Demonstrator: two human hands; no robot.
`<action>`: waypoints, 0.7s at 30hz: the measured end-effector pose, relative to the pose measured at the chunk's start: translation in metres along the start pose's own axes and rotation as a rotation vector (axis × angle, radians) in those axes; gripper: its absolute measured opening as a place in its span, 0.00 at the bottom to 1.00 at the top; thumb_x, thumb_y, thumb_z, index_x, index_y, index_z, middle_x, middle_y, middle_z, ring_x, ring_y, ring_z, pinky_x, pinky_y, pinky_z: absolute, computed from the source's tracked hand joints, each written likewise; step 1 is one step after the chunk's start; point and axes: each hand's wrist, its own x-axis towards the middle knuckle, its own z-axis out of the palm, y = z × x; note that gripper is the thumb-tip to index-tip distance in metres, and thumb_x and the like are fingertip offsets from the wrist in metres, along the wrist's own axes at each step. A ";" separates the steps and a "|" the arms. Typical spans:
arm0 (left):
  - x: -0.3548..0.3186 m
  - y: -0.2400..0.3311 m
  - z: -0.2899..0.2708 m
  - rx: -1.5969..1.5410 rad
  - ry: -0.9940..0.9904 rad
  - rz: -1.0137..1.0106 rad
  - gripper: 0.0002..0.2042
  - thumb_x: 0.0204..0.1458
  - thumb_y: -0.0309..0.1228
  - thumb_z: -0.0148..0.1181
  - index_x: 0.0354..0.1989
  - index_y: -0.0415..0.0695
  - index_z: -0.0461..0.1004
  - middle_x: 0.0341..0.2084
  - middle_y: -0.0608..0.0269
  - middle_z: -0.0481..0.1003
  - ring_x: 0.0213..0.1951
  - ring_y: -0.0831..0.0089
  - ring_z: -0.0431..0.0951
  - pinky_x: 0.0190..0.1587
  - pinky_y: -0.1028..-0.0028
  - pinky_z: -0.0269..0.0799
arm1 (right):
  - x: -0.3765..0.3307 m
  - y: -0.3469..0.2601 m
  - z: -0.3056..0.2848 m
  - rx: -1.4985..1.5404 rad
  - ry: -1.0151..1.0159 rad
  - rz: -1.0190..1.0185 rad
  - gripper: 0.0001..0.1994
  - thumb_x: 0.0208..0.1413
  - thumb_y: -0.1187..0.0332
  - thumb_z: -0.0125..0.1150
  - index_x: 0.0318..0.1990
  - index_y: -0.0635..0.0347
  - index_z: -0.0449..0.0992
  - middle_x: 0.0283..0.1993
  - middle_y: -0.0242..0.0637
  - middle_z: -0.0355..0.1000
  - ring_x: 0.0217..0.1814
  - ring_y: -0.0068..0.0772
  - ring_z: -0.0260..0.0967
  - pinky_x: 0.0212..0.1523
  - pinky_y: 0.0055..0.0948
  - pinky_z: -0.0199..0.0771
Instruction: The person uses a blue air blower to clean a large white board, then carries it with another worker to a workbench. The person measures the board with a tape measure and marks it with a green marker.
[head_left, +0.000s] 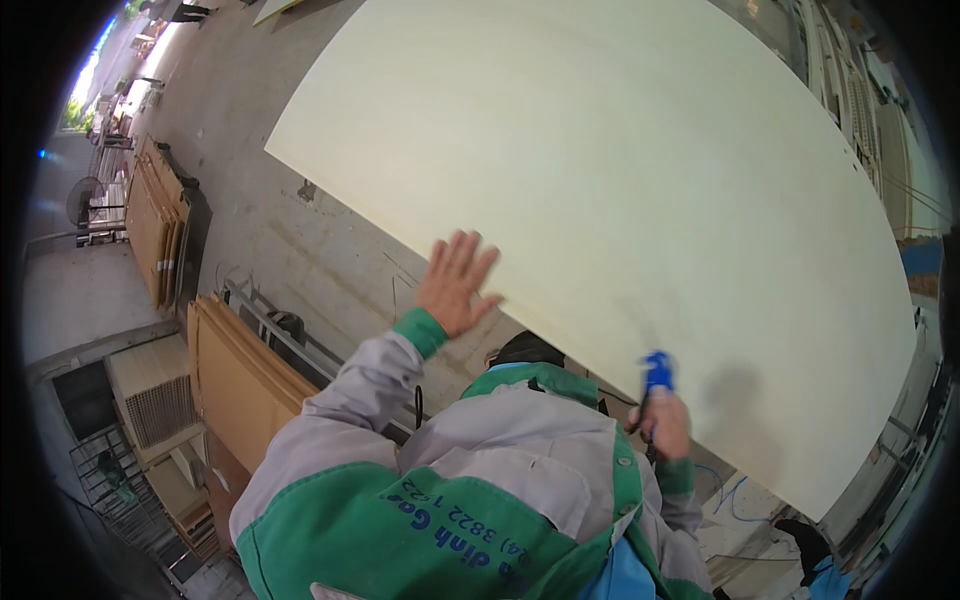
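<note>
Pressing flat, left hand spreads on panel; right hand grips blue tool

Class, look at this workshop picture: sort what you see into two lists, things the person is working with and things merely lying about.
In use:
- large pale board, with the left hand pressed flat near its edge
- blue tool, gripped in the right hand against the board

Lying about:
- brown panel stacks at left
- further stack behind
- standing fan
- wire rack
</note>
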 end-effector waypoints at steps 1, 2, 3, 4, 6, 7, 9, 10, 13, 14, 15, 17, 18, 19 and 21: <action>-0.004 -0.028 -0.001 0.023 0.042 -0.036 0.37 0.60 0.56 0.50 0.73 0.47 0.55 0.73 0.42 0.49 0.75 0.45 0.45 0.74 0.45 0.37 | 0.003 -0.003 0.023 -0.125 -0.069 -0.052 0.22 0.68 0.46 0.47 0.36 0.57 0.70 0.22 0.35 0.74 0.13 0.21 0.60 0.14 0.22 0.56; -0.005 -0.051 -0.002 0.049 0.114 -0.052 0.37 0.62 0.57 0.48 0.73 0.46 0.54 0.73 0.42 0.49 0.75 0.44 0.44 0.74 0.45 0.37 | 0.007 -0.008 0.041 -0.251 -0.164 -0.095 0.22 0.68 0.45 0.47 0.36 0.57 0.70 0.22 0.36 0.74 0.14 0.22 0.61 0.14 0.21 0.56; -0.003 -0.075 -0.005 0.070 0.094 -0.116 0.37 0.62 0.56 0.47 0.73 0.44 0.54 0.73 0.41 0.48 0.75 0.44 0.44 0.74 0.46 0.36 | 0.016 -0.016 0.057 -0.047 -0.074 -0.080 0.22 0.68 0.45 0.48 0.37 0.57 0.70 0.22 0.36 0.74 0.14 0.23 0.63 0.14 0.21 0.57; -0.001 -0.095 -0.010 0.093 0.108 -0.146 0.37 0.62 0.56 0.46 0.73 0.43 0.53 0.73 0.40 0.48 0.75 0.44 0.43 0.75 0.47 0.35 | 0.023 -0.024 0.074 0.148 0.008 -0.057 0.21 0.68 0.46 0.50 0.39 0.56 0.69 0.22 0.36 0.74 0.14 0.23 0.64 0.15 0.21 0.57; 0.005 -0.126 -0.019 0.038 0.144 -0.272 0.37 0.63 0.56 0.44 0.73 0.42 0.52 0.73 0.40 0.47 0.75 0.44 0.42 0.75 0.48 0.34 | 0.029 -0.032 0.115 0.065 -0.052 -0.032 0.22 0.67 0.44 0.49 0.40 0.57 0.69 0.22 0.35 0.73 0.15 0.24 0.66 0.14 0.21 0.56; 0.010 -0.139 -0.024 0.037 0.130 -0.369 0.37 0.63 0.56 0.43 0.73 0.41 0.51 0.73 0.40 0.47 0.75 0.44 0.42 0.75 0.49 0.33 | 0.035 -0.037 0.134 0.021 -0.072 -0.021 0.22 0.67 0.44 0.48 0.40 0.57 0.69 0.22 0.34 0.73 0.16 0.24 0.67 0.14 0.20 0.55; 0.019 -0.155 -0.027 0.041 0.152 -0.365 0.38 0.64 0.56 0.41 0.73 0.38 0.50 0.73 0.38 0.46 0.75 0.43 0.40 0.75 0.49 0.32 | 0.043 -0.046 0.167 0.014 -0.115 -0.035 0.23 0.67 0.44 0.49 0.41 0.58 0.69 0.22 0.35 0.73 0.17 0.25 0.69 0.14 0.21 0.57; 0.021 -0.160 -0.026 0.015 0.188 -0.363 0.38 0.64 0.55 0.40 0.73 0.37 0.49 0.73 0.38 0.46 0.75 0.42 0.40 0.75 0.49 0.32 | 0.048 -0.052 0.182 -0.016 -0.128 -0.033 0.23 0.67 0.44 0.49 0.41 0.58 0.69 0.22 0.35 0.73 0.17 0.25 0.70 0.15 0.22 0.58; 0.022 -0.172 -0.026 0.037 0.120 -0.309 0.39 0.64 0.55 0.40 0.73 0.35 0.48 0.73 0.34 0.45 0.75 0.41 0.39 0.75 0.49 0.33 | 0.059 -0.065 0.223 -0.056 -0.171 -0.078 0.25 0.66 0.43 0.51 0.39 0.60 0.70 0.21 0.34 0.71 0.18 0.29 0.71 0.17 0.26 0.63; 0.023 -0.176 -0.028 0.045 0.094 -0.281 0.39 0.63 0.56 0.40 0.73 0.35 0.48 0.73 0.34 0.44 0.75 0.41 0.39 0.75 0.49 0.33 | 0.063 -0.070 0.233 -0.122 -0.211 -0.089 0.25 0.66 0.43 0.51 0.39 0.61 0.71 0.21 0.34 0.71 0.18 0.29 0.71 0.18 0.27 0.64; 0.024 -0.178 -0.030 0.043 0.107 -0.264 0.39 0.63 0.56 0.41 0.72 0.35 0.48 0.73 0.33 0.44 0.75 0.40 0.39 0.75 0.48 0.34 | 0.067 -0.074 0.241 -0.007 -0.178 -0.113 0.25 0.67 0.45 0.50 0.37 0.61 0.71 0.20 0.33 0.70 0.19 0.29 0.71 0.18 0.28 0.66; 0.030 -0.182 -0.037 0.015 0.082 -0.289 0.39 0.63 0.55 0.42 0.72 0.35 0.48 0.73 0.33 0.44 0.75 0.39 0.39 0.74 0.48 0.34 | 0.076 -0.083 0.245 -0.228 -0.239 -0.132 0.25 0.67 0.45 0.49 0.37 0.62 0.72 0.21 0.35 0.71 0.19 0.28 0.71 0.18 0.28 0.66; 0.036 -0.182 -0.039 0.005 0.083 -0.305 0.39 0.63 0.55 0.43 0.72 0.35 0.49 0.73 0.33 0.45 0.75 0.39 0.39 0.74 0.48 0.34 | 0.082 -0.088 0.243 -0.359 -0.277 -0.152 0.25 0.67 0.45 0.49 0.37 0.62 0.72 0.22 0.36 0.72 0.19 0.28 0.71 0.18 0.29 0.66; 0.043 -0.181 -0.042 -0.027 0.105 -0.339 0.39 0.62 0.54 0.45 0.73 0.35 0.48 0.73 0.33 0.44 0.74 0.39 0.40 0.75 0.47 0.34 | 0.087 -0.092 0.236 -0.305 -0.401 -0.049 0.27 0.67 0.43 0.47 0.36 0.62 0.72 0.21 0.37 0.73 0.18 0.25 0.70 0.17 0.27 0.64; 0.060 -0.175 -0.044 0.019 0.103 -0.390 0.39 0.62 0.54 0.45 0.73 0.36 0.48 0.72 0.33 0.45 0.74 0.39 0.40 0.75 0.48 0.33 | 0.104 -0.104 0.219 0.082 -0.149 -0.066 0.27 0.67 0.42 0.47 0.36 0.62 0.72 0.21 0.37 0.74 0.18 0.23 0.69 0.17 0.26 0.62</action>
